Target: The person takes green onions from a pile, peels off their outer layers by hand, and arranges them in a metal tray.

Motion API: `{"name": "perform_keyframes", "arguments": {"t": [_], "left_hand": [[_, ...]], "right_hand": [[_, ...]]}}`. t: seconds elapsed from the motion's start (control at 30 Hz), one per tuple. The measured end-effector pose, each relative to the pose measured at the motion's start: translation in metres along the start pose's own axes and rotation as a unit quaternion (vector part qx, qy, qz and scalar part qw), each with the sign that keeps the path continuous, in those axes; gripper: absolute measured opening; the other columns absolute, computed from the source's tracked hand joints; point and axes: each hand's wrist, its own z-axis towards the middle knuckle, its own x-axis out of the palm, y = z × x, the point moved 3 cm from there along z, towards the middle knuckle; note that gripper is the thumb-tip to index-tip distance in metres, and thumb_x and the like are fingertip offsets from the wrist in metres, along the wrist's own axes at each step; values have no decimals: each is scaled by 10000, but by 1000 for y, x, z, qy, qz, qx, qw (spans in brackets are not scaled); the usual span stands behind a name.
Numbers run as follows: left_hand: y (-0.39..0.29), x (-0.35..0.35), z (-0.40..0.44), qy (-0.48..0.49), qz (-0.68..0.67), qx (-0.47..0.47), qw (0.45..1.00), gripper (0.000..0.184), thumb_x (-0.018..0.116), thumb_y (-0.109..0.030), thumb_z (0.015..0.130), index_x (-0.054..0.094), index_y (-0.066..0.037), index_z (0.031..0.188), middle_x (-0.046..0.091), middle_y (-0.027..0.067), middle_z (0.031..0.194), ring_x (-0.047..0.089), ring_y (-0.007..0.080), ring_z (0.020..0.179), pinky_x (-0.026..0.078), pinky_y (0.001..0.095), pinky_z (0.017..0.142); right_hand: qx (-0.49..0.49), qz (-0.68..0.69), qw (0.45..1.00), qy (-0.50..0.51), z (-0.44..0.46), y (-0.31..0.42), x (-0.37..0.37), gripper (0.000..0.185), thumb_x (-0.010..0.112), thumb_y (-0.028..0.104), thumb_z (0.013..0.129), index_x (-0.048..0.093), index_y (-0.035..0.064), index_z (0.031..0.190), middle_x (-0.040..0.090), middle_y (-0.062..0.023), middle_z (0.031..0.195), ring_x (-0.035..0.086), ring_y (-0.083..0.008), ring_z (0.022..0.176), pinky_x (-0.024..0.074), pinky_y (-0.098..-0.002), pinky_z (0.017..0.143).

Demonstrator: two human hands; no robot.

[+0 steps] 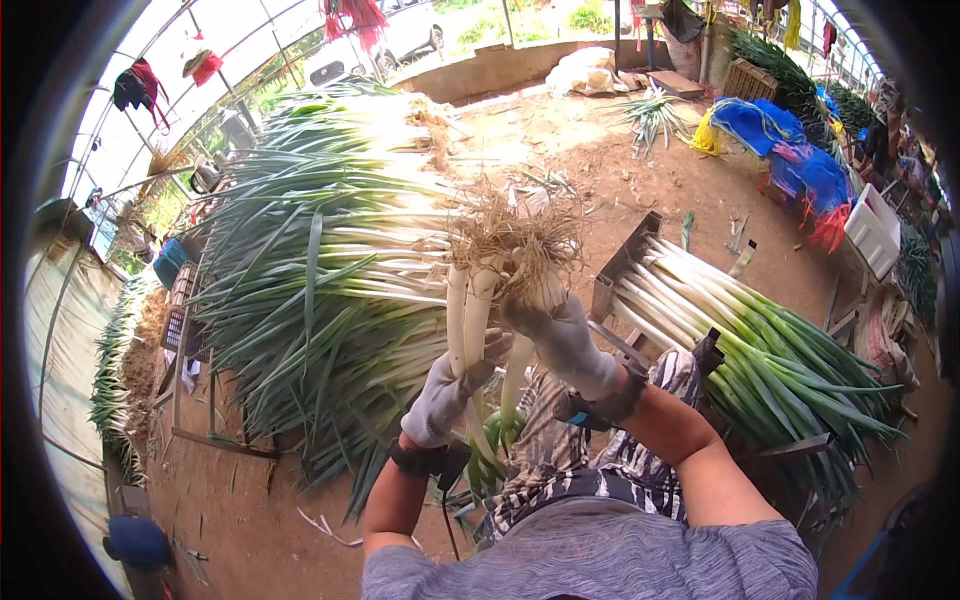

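Wrapped round the white shanks of a few long green onions (477, 315) is my gloved left hand (450, 390). My gloved right hand (568, 345) is closed on the same bunch higher up, just below the brown, stringy roots (520, 235). The roots point away from me, and the green leaves hang down between my legs. To the left lies a big pile of green onions (340, 250), white ends to the right. Close to my right hand, a metal frame (622, 262) holds a bundle of cleaned-looking green onions (740, 330) with leaves towards the lower right.
Blue netting (760, 125) and a white crate (873, 230) lie at the right. Loose green onions (650, 112) rest on the dirt floor (590, 175). A metal rack (205, 438) stands under the left pile. At lower left is a dark blue round object (138, 543).
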Motion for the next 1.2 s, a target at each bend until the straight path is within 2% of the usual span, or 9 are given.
{"name": "perform_keyframes", "arguments": {"t": [0.33, 0.47, 0.6, 0.83, 1.0, 1.07, 1.1, 1.13, 1.2], "left_hand": [[-18, -8, -6, -64, -6, -13, 998, 595, 629, -344, 885, 432, 29, 1305, 559, 123, 1251, 519, 182, 1154, 404, 318, 969], [-24, 6, 3, -18, 31, -39, 999, 518, 609, -344, 902, 482, -2, 1270, 580, 60, 1159, 519, 132, 1061, 415, 283, 882], [-54, 27, 9, 8, 97, -26, 995, 439, 569, -391, 919, 541, -29, 1166, 543, -29, 1000, 481, 73, 909, 406, 229, 752], [-91, 15, 26, 93, 133, -102, 981, 438, 639, -336, 867, 551, -23, 1162, 558, 5, 1036, 505, 101, 947, 415, 249, 804], [-85, 3, 50, 118, 70, 57, 989, 417, 648, -268, 867, 564, -13, 1187, 600, 83, 1141, 559, 153, 1021, 459, 282, 846], [-84, -4, 62, 105, 26, 94, 990, 358, 637, -235, 870, 588, -7, 1141, 618, 83, 1095, 575, 158, 993, 465, 291, 842], [-92, -3, 64, 86, 31, 117, 989, 326, 630, -214, 869, 600, 0, 1114, 623, 82, 1070, 581, 163, 975, 465, 297, 841], [-106, -1, 65, 49, 106, 153, 981, 296, 623, -193, 868, 611, 7, 1086, 628, 81, 1045, 588, 167, 958, 466, 304, 840], [-145, 6, 63, -56, 303, 202, 930, 239, 610, -151, 867, 635, 21, 1032, 637, 78, 995, 600, 177, 923, 468, 316, 839]], "right_hand": [[-62, 54, 997, 10, 23, 82, -1, 540, 646, 276, 878, 459, -58, 1258, 597, -159, 1160, 591, -211, 1063, 478, -393, 911], [94, 25, 993, 65, 31, 19, -4, 392, 672, 289, 862, 590, 6, 1121, 627, -49, 1028, 585, -130, 944, 473, -279, 818], [38, 0, 994, 104, 31, 8, 14, 373, 664, 294, 866, 605, 31, 1125, 631, -19, 998, 581, -111, 919, 472, -281, 821], [49, -114, 968, 220, 33, 43, 14, 408, 646, 324, 877, 594, 28, 1153, 631, -36, 1028, 569, -101, 954, 475, -278, 826], [-17, -330, 908, 256, 43, 83, 50, 408, 671, 358, 849, 617, 36, 1093, 640, -70, 993, 594, -110, 879, 502, -266, 737], [85, -316, 916, 231, 63, 88, 45, 387, 674, 348, 845, 626, 40, 1075, 637, -95, 994, 609, -138, 839, 517, -285, 695], [65, -364, 903, 220, 70, 86, 45, 493, 688, 352, 823, 571, -3, 1144, 636, -121, 1006, 633, -197, 800, 538, -326, 657], [-116, -284, 921, 242, 78, 72, 39, 808, 718, 462, 766, 410, -70, 1290, 610, -173, 1069, 617, -260, 951, 519, -334, 808], [-149, -319, 918, 184, 64, 35, 16, 1133, 712, 577, 712, 137, -125, 1391, 491, -283, 1234, 479, -344, 1191, 398, -367, 1012]]}}
